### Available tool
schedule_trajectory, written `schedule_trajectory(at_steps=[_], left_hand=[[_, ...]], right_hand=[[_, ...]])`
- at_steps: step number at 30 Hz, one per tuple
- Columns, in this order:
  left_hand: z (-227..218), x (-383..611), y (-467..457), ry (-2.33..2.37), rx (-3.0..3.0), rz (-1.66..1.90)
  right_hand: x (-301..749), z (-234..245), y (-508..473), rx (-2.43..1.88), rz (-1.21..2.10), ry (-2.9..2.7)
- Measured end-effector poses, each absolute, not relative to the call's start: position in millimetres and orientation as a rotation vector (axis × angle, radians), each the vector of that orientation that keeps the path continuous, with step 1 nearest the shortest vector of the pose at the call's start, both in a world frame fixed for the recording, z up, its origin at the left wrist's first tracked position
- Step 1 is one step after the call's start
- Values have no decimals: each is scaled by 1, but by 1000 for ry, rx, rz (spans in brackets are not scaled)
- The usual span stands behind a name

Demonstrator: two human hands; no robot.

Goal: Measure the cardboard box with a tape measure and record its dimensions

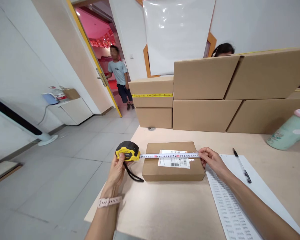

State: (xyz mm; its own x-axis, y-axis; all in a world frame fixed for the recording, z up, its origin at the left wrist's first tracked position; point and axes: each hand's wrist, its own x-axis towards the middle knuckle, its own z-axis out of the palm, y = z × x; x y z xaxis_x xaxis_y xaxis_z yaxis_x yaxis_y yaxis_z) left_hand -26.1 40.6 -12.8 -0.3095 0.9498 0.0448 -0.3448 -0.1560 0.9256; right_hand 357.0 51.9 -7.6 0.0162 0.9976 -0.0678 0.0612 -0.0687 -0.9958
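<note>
While a carton [152, 170] lies between, the left grip [118, 169] clasps a tape measure [127, 148], the right [211, 160] its blade [173, 155].

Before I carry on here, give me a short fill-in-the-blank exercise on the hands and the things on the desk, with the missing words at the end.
1. The left hand holds a tape measure coloured black and ____.
2. The right hand holds the end of the white tape, which runs over the ____ face of the cardboard box.
3. Lying on the printed sheet is a slim ____ with a black cap.
4. The mint-green tumbler has a ____ lid.

Missing words: yellow; top; pen; pink.
</note>
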Motion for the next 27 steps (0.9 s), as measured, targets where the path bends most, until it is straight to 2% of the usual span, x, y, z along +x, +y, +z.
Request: schedule_trajectory(at_steps=[14, 27], left_hand=[[-8, -27, 32, 1073, 803, 1627], [-14, -35, 30, 1026, 786, 1559]], right_hand=[[355, -12, 51, -1393, 1198, -1254], [356, -26, 54, -1354, 1350, -1096]])
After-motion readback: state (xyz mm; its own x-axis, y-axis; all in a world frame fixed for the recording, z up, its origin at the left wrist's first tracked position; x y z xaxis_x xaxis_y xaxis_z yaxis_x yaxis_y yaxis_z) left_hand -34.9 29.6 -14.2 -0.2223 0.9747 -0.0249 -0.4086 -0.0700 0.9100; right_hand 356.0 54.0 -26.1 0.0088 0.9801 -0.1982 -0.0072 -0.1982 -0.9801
